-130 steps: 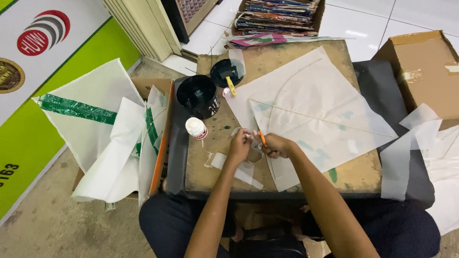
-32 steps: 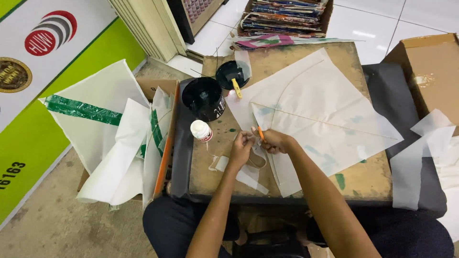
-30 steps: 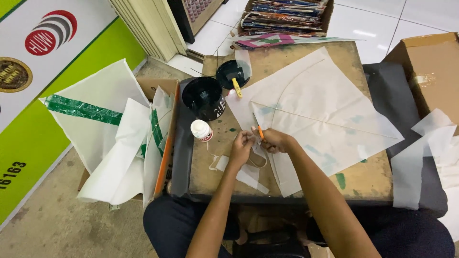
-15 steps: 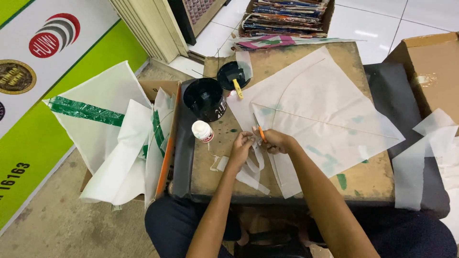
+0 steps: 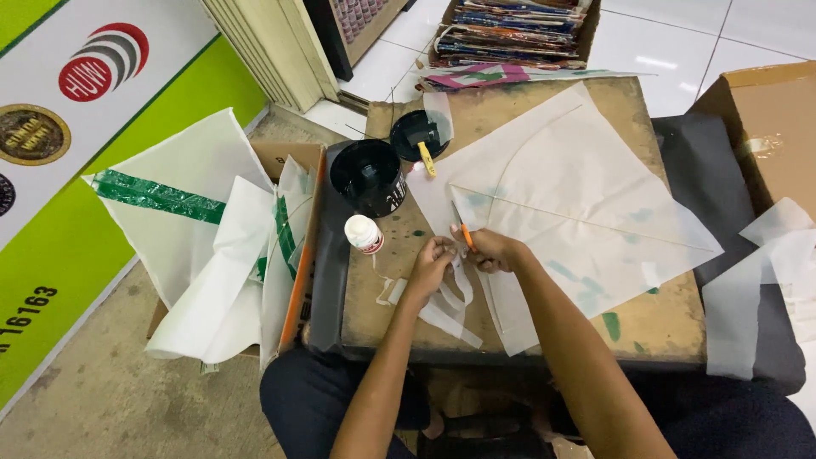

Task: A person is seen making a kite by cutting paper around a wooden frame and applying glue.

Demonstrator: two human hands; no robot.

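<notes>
I'm working thin paper strips at a white kite's corner.
My left hand [image 5: 432, 259] is pinching a limp paper strip [image 5: 455, 293]; my right hand [image 5: 491, 249] is clasping an orange stick [image 5: 466, 235]; the tear-prone kite [image 5: 569, 195] wants edge holds.

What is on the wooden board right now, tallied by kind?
White paper kite: 1
Black containers: 2
White glue bottle: 1
Orange-handled tool in right hand: 1
Loose paper strips by left hand: cannot count exactly
Total counted: 5
</notes>
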